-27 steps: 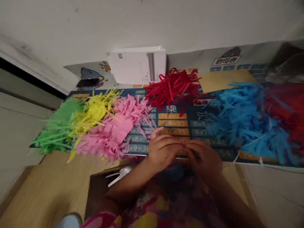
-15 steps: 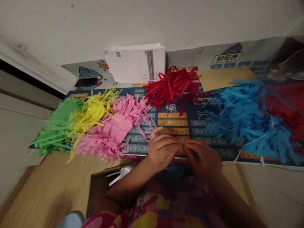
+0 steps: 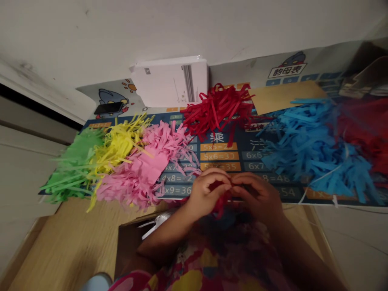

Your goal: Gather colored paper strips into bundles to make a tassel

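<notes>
My left hand [image 3: 207, 193] and my right hand [image 3: 257, 196] meet at the table's near edge, fingertips pinched together. Between them they hold red paper strips [image 3: 220, 207], which hang down toward my lap; the exact pinch point is hard to make out. Beyond my hands lies a heap of red fringed paper [image 3: 216, 111]. Pink fringed paper [image 3: 153, 161] is spread just left of my left hand. Blue fringed paper [image 3: 315, 149] lies to the right of my right hand.
Yellow [image 3: 121, 139] and green fringed paper [image 3: 75, 161] lie at the left, more red paper [image 3: 363, 129] at the far right. A white box [image 3: 169, 83] leans on the wall. A phone [image 3: 109, 107] and a tan sheet [image 3: 281, 97] lie behind. Below stands an open brown box [image 3: 129, 246].
My left hand's raised fingers have curled in, and its thumb and fingers now form a ring. More of the red strips shows below my hands. The view has shifted slightly.
</notes>
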The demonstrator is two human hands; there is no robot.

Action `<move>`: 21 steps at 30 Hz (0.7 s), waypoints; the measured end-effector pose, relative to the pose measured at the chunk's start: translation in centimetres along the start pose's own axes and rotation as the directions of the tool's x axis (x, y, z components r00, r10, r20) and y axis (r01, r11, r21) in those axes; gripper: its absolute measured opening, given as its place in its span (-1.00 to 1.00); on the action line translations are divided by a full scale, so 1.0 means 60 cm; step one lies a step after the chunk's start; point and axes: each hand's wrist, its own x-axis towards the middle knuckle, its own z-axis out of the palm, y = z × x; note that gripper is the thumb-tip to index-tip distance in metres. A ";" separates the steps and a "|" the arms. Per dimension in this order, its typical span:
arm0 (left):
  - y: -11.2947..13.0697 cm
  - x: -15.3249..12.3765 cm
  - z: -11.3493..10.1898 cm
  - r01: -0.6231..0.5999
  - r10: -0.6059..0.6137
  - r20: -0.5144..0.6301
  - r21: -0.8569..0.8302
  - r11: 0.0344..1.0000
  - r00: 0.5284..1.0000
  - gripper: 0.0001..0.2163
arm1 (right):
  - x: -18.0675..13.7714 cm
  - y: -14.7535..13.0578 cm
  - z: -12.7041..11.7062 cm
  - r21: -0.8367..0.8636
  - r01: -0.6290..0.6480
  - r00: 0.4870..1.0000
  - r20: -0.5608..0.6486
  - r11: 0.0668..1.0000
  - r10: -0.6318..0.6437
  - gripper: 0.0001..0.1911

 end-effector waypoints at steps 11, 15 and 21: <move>-0.011 0.004 -0.001 0.272 -0.239 0.138 -0.339 0.901 0.961 -0.78 | 0.018 -0.008 -0.001 0.149 -0.105 0.994 0.032 0.983 0.101 -0.93; -0.007 0.006 0.006 0.140 -0.128 0.086 -0.157 0.978 0.988 -0.85 | 0.019 -0.009 0.006 0.151 -0.116 0.987 -0.096 0.982 0.131 -0.89; -0.012 0.019 0.017 -0.069 0.071 -0.006 0.153 0.986 0.997 -0.97 | 0.022 -0.012 0.011 0.149 -0.045 0.989 -0.133 0.988 0.065 -0.88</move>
